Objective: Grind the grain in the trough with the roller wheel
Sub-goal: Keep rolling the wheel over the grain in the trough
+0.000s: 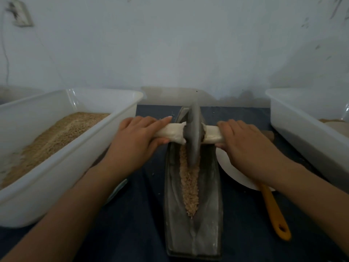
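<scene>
The trough [192, 220] is sitting lengthwise in the middle of the dark worktop [132, 214], with a line of grain [189, 186] lying along its groove. The wheel [194, 137] is standing upright on edge in the far half of the trough, right on the grain. Both hands are wrapping around the white-wrapped axle: left hand [137, 137] is gripping the left end, right hand [243, 140] is gripping the right end, fingers curling over the top. A white tub [62, 167] full of grain is sitting off to the left, another tub [302, 129] on the right. A white plate [234, 173] and a yellow handle [275, 214] are lying just right of the trough.
</scene>
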The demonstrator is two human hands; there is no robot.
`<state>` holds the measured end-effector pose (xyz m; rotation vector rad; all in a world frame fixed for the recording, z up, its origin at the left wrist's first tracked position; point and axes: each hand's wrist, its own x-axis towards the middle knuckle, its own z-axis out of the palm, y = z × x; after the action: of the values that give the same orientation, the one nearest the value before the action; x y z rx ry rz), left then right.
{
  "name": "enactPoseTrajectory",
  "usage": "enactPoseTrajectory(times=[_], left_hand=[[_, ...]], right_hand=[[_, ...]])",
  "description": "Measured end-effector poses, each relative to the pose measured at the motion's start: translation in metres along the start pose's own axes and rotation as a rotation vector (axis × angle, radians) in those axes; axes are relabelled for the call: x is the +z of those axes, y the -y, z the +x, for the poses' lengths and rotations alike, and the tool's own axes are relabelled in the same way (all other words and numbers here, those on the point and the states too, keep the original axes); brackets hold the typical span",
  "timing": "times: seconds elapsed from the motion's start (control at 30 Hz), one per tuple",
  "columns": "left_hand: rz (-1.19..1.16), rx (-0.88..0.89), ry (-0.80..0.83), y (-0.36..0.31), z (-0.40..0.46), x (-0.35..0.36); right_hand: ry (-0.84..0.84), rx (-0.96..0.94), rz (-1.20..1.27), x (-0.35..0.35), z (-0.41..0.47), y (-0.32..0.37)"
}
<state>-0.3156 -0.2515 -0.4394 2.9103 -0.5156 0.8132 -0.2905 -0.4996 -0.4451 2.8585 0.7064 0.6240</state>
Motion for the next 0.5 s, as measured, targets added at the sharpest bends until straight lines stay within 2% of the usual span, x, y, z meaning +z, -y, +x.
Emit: enactPoseTrajectory(times=[0.1,0.17,0.23,0.3,0.4,0.5], left_hand=[[-0.08,0.022,0.045,0.003,0.002,-0.006],[-0.272,-0.007,0.22,0.007,-0.001,-0.02],[-0.462,-0.021,0.42,0.01,-0.005,-0.036],[-0.55,0.02,0.539,0.012,-0.008,-0.048],[-0.614,0.042,0.583,0.014,-0.009,-0.054],[-0.541,-0.009,0.503,0.012,-0.007,-0.043]], right_hand=[[0.06,-0.076,0.051,-0.008,-0.002,-0.004],[0.117,-0.145,0.107,-0.022,-0.009,-0.002],[0.254,-0.172,0.202,-0.041,-0.017,0.0],[0.387,-0.195,0.253,-0.061,-0.023,0.001],[0.463,-0.205,0.282,-0.073,-0.027,0.0],[0.421,-0.134,0.306,-0.059,-0.02,-0.002]])
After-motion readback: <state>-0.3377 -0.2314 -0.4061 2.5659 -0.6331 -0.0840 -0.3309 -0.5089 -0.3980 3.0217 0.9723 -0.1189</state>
